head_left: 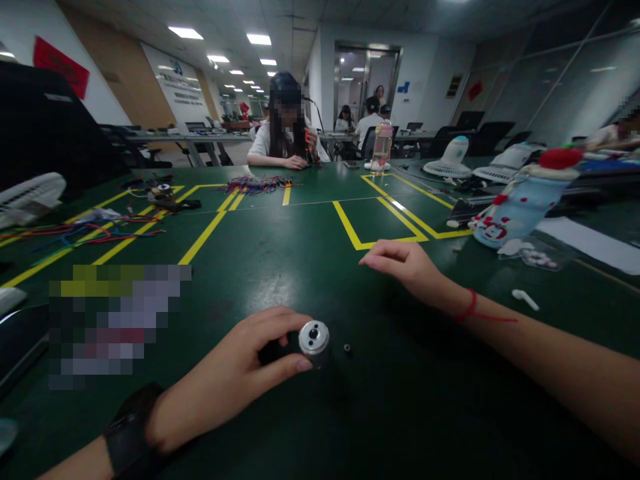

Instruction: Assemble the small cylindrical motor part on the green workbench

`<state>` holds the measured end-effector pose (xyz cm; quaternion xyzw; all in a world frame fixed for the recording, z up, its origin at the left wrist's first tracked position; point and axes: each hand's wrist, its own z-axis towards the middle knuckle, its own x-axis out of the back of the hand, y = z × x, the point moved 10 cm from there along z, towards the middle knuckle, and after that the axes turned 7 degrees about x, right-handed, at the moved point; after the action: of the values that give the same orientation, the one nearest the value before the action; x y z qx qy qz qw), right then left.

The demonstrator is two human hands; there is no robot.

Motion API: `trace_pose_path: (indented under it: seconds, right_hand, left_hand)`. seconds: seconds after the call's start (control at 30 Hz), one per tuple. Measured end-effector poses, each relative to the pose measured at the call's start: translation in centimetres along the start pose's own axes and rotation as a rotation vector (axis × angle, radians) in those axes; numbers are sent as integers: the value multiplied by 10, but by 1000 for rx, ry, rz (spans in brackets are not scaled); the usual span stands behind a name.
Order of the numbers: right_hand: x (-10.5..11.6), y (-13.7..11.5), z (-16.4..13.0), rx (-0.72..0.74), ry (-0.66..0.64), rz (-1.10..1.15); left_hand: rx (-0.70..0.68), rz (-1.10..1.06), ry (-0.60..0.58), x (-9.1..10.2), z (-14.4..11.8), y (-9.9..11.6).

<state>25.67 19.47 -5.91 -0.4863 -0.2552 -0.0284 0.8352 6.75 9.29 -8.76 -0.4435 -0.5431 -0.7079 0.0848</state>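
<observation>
Between the thumb and fingers of my left hand (pixel 250 350) is a small silver cylindrical motor (pixel 314 339). It stands upright on the green table, its round end face up, showing a dark centre and two small dark holes. Just right of it lies a tiny dark metal ring-like piece (pixel 347 348), touched by neither hand. My right hand (pixel 407 263) is farther forward and to the right, near a yellow tape corner. Its fingers are bent and pressed together, pointing left; whether anything is pinched in them is hidden.
Coloured wires (pixel 257 185) and more wires (pixel 100 230) lie ahead and left. At right stand a blue bottle (pixel 523 203), a plastic bag (pixel 535 257) and a white earbud (pixel 525 299). A pink-capped bottle (pixel 383 147) and a seated person (pixel 285 127) are across the table.
</observation>
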Motion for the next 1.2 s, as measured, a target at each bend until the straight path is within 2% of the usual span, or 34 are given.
trace_pose_path:
  seconds: [0.07,0.13,0.23,0.33,0.47,0.57,0.67,0.73,0.8,0.9,0.97,1.2]
  right_hand:
    - [23,23,2,-87,149,-51]
    - [36,39,2,-132,212,-71]
    - [43,50,2,-160,228,-81]
    - [39,45,0,-147,169,-116]
    - [20,18,-3,-90,20,-189]
    - [-17,-16,-10,35,-241,-197]
    - [-60,-51,-29,264,-568,-259]
    - [-72,-63,-38,339,-633,-298]
    - [-70,-70,-37,345,-567,-266]
    - [-54,-85,-28,345,-335,-171]
    - [-49,-97,-28,366,-244,-153]
    - [-63,-119,-37,409,-308,-231]
  left_hand:
    - [4,-1,-8,-1,-2,2]
    - [5,-2,-11,0,-3,5]
    - [11,1,-4,0,-3,9]
    - [6,3,0,1,-5,13]
    - [4,2,-5,2,-6,15]
    - [6,6,-1,3,-5,13]
    - [7,15,-2,1,-2,9]
    - [7,19,-7,-1,0,9]
    - [10,19,-9,-1,1,10]
    - [16,23,0,0,0,11]
    - [10,32,15,-1,-1,12]
    - [-24,70,83,-3,-4,16]
